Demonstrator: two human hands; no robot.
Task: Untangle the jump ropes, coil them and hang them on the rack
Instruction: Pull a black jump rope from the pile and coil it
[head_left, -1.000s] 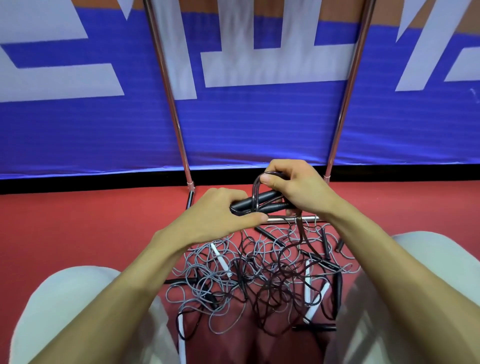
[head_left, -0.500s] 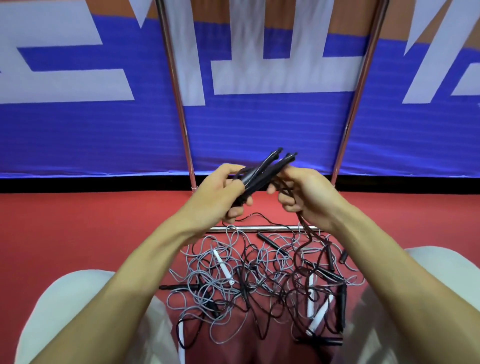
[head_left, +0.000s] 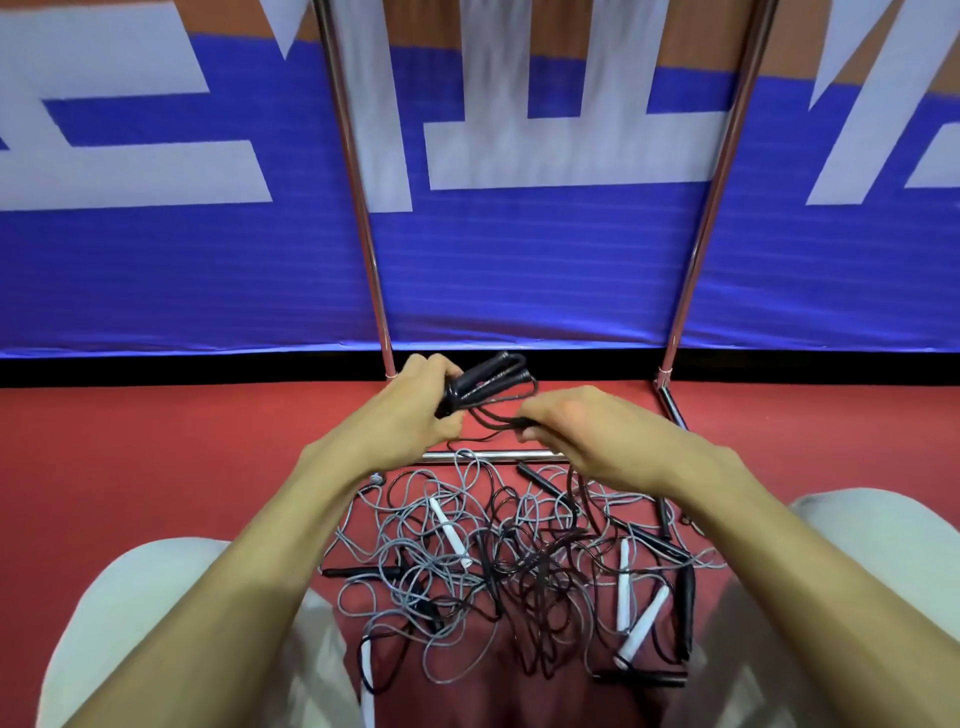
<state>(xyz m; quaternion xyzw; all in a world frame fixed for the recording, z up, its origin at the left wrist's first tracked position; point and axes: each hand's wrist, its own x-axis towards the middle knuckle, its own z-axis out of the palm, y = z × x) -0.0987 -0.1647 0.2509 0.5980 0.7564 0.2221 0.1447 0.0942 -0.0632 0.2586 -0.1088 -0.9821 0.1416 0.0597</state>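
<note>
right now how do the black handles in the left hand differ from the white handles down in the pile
The black handles are dark, the white handles pale. The black handles are gripped side by side in the left hand; the white handles lie scattered on the floor, untouched. Both trail cord.
</note>
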